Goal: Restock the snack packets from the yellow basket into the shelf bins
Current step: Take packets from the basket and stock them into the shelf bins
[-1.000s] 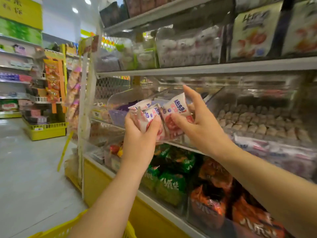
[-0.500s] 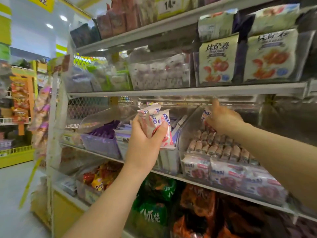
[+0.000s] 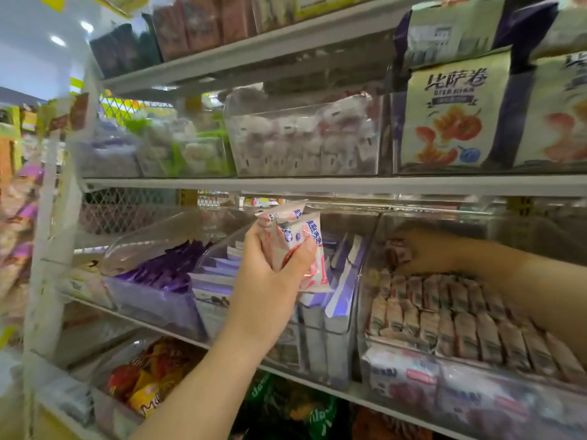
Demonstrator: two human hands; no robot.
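The white metal shelf unit has four boards in view. The top board (image 3: pixel 286 38) carries dark and reddish packs, blurred. On the second board (image 3: pixel 317 185) clear bins stand side by side: pale purple goods at the left end, green and white ones next, white and pink packets in the middle bin (image 3: pixel 378 138), and upright printed bags (image 3: pixel 451 115) at the right end. The third board (image 3: pixel 346 393) bears a tilted bin (image 3: pixel 143 236) of purple packets (image 3: pixel 165 271), a bin (image 3: pixel 317 354) of white and purple packs on edge, and a right bin (image 3: pixel 362 296) with rows of small packets (image 3: pixel 444 319). Red, yellow, green and orange bags sit on the lowest level.
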